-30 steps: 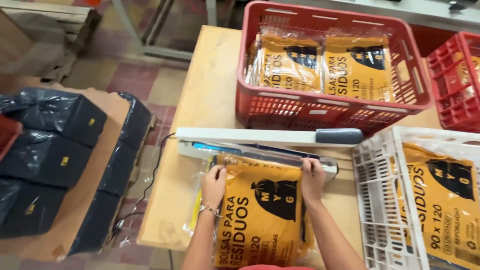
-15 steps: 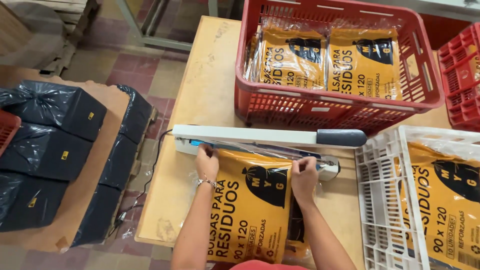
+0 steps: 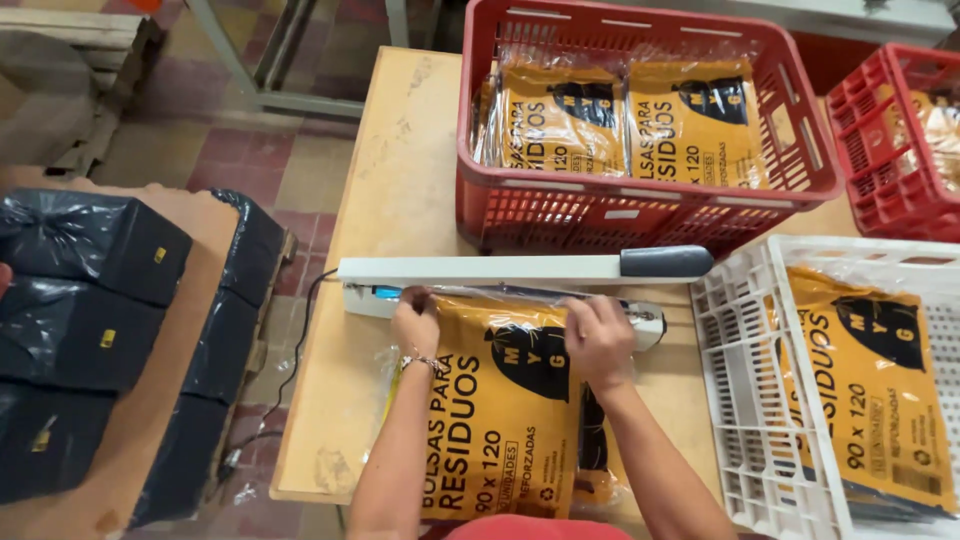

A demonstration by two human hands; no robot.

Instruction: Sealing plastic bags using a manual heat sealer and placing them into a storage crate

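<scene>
A clear plastic pack with a yellow and black label (image 3: 500, 410) lies on the wooden table (image 3: 400, 190), its top edge under the raised arm of a white heat sealer (image 3: 480, 270). My left hand (image 3: 415, 325) pinches the pack's top left corner at the sealer's base. My right hand (image 3: 598, 338) presses on the pack's top right part beside the sealing bar. The sealer's grey handle (image 3: 665, 262) points right, untouched.
A red crate (image 3: 480, 200) with two similar yellow packs stands behind the sealer. A white crate (image 3: 730, 400) with another pack sits at the right, a second red crate (image 3: 870, 130) at far right. Black wrapped bundles (image 3: 90, 300) are stacked on cardboard at the left.
The pack has been slid forward so its top edge now lies in the sealer. Both hands moved up with it to the sealing bar.
</scene>
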